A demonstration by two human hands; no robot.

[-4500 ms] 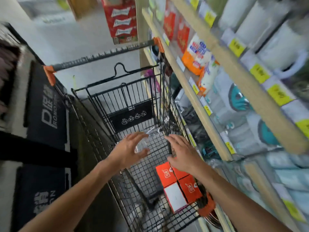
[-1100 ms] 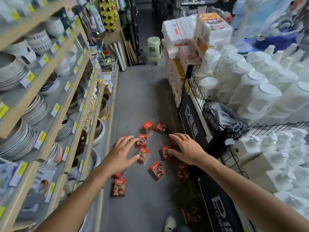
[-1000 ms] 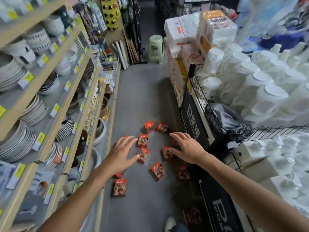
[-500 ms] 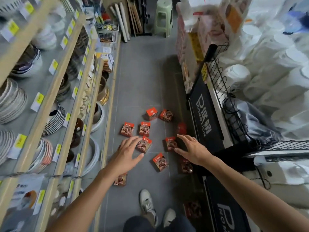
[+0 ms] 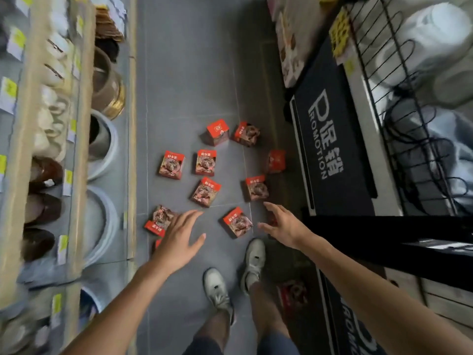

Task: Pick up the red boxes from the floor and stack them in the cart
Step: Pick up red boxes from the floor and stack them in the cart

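Most of the job looks undone from here: red boxes (image 5: 206, 191) lie scattered on the grey floor (image 5: 189, 73) ahead of the person's shoes (image 5: 217, 288), about ten or more of them. The left hand (image 5: 179, 239) and right hand (image 5: 284, 226) both hover above them with fingers spread, each grip loose and holding nothing. The cart is out of view.

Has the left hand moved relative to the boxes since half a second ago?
Yes. The left hand has dropped nearer the shoes, away from the middle box.
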